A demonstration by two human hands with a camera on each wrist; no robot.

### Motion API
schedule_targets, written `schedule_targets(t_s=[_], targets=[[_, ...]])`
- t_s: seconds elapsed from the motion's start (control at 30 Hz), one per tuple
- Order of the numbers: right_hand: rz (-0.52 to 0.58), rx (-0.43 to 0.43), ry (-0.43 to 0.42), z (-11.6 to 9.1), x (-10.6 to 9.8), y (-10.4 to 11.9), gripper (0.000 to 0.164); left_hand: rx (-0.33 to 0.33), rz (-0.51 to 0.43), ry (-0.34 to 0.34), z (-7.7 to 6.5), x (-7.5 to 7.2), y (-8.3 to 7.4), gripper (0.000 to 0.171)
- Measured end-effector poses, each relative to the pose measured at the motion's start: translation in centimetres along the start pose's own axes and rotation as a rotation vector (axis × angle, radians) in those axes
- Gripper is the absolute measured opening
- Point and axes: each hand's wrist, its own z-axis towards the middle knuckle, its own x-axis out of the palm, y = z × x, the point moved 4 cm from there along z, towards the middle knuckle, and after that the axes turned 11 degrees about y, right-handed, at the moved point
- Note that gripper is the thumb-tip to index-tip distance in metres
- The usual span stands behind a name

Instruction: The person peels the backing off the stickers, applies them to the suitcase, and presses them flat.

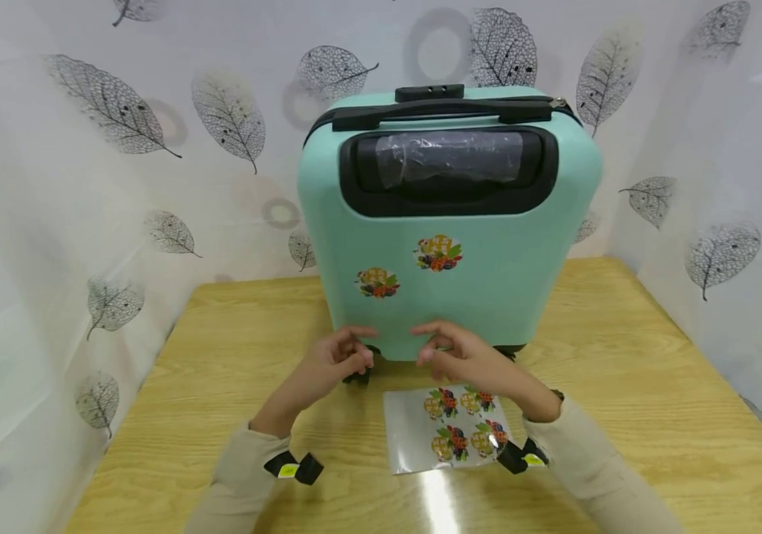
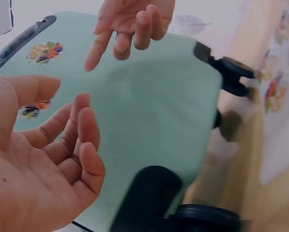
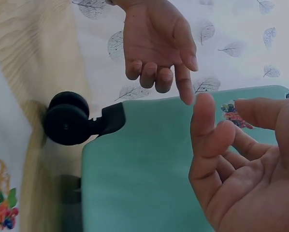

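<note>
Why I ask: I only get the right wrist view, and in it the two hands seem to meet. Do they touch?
Observer: No. The head view shows a gap between the left hand and the right hand.
Operator: Part of my picture is blocked at the right. Which prints might I be missing?
Observer: The head view shows two on the suitcase: an upper sticker and a lower sticker.
Operator: And the bit of print at my lower left, what is it part of?
Observer: A sheet on the table; the head view shows four more stickers on it.
</note>
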Motion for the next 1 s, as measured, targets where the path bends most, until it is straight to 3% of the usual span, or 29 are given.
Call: schedule_targets(t_s=[0.27,0.53,0.8,1.0], targets=[[-0.042,0.033,0.052,-2.0,0.5,-2.4,0.035,-0.096,0.056,0.074,0.0,1.5,2.3,0.047],[-0.055,0.14,0.084,-3.8,0.9,-5.3,0.036,-0.171,0.111,0.118,-0.3,2.8,4.3,0.047],[-0.009,0.164,0.125,-4.9,1.9,-7.3,0.032,-0.208,0.019,0.199,-0.7,4.4,6.0,0.052],[0.048,0.188,0.168,-5.2,2.7,-8.5,0.031,-0.227,0.034,0.224,-0.5,5.3,7.0,0.045]])
